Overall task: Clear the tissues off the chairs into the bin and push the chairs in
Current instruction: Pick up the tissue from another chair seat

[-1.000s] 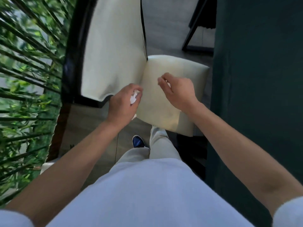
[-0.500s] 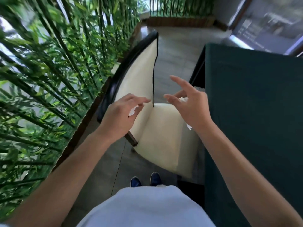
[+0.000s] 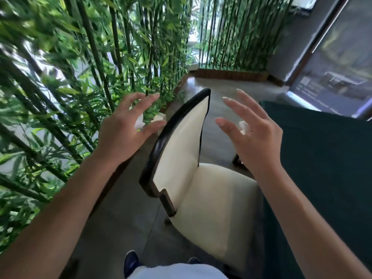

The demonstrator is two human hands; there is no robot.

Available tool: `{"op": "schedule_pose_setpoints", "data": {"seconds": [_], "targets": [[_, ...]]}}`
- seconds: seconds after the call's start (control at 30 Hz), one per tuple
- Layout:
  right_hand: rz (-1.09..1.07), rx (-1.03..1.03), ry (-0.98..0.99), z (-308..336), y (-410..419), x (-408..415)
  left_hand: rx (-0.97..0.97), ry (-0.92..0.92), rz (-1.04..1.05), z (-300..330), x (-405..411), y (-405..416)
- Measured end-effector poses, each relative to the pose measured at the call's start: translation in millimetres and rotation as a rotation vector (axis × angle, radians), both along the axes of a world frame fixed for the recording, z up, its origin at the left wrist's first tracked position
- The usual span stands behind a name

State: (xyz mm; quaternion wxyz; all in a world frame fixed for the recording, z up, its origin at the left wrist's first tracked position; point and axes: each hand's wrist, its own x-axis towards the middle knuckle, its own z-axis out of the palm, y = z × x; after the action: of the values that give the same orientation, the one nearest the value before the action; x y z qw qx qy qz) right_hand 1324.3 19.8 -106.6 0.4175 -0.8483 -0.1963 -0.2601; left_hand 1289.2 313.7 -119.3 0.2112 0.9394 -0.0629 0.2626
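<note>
Both hands are raised above the chair, fingers spread. Left hand keeps a crumpled white tissue against its palm, just left of the black-rimmed chair back; right hand has a small white tissue scrap tucked between its fingers, above the cream seat beside the dark green tabletop. Bamboo plants stand at left.

Bamboo screen, grey floor, dark green tablecloth, daylight
</note>
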Motion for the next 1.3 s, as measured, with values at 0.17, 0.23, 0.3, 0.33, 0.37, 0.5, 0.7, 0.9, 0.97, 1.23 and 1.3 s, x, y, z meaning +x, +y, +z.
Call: {"op": "schedule_pose_setpoints", "data": {"seconds": [0.17, 0.23, 0.3, 0.33, 0.37, 0.5, 0.7, 0.9, 0.97, 1.23, 1.3], "targets": [[-0.090, 0.018, -0.011, 5.9, 34.4, 2.1, 0.013, -0.026, -0.005, 5.8, 24.4, 52.0], [-0.127, 0.061, -0.034, 7.8, 55.8, 1.9, -0.017, -0.035, -0.031, 8.6, 30.4, 74.6], [-0.155, 0.091, -0.068, 10.4, 81.6, 1.7, -0.023, -0.042, -0.065, 12.3, 36.0, 99.4], [-0.178, 0.091, -0.086, 11.9, 94.1, 1.6, -0.018, -0.044, -0.085, 16.2, 41.4, 110.4], [-0.201, 0.083, -0.095, 12.7, 105.6, 0.9, -0.011, -0.044, -0.103, 21.0, 47.6, 119.2], [-0.264, 0.050, -0.094, 15.6, 140.8, -7.4, 0.022, -0.044, -0.182, 42.4, 78.1, 134.4], [-0.432, -0.046, -0.139, 29.1, 135.5, -0.1, -0.003, -0.064, -0.323, 46.2, 126.8, 116.7], [-0.541, -0.041, -0.150, 36.8, 105.9, 28.0, -0.043, -0.107, -0.412, 43.6, 176.9, 79.2], [-0.576, -0.057, -0.142, 34.0, 100.1, 35.7, -0.044, -0.123, -0.445, 41.6, 192.1, 65.7], [-0.819, -0.053, -0.098, 22.9, 70.2, 34.7, -0.101, -0.138, -0.649, 32.5, 265.4, -1.2], [-0.903, -0.049, -0.068, 19.5, 65.3, 34.7, -0.082, -0.130, -0.694, 27.1, 287.0, -16.6]]}}
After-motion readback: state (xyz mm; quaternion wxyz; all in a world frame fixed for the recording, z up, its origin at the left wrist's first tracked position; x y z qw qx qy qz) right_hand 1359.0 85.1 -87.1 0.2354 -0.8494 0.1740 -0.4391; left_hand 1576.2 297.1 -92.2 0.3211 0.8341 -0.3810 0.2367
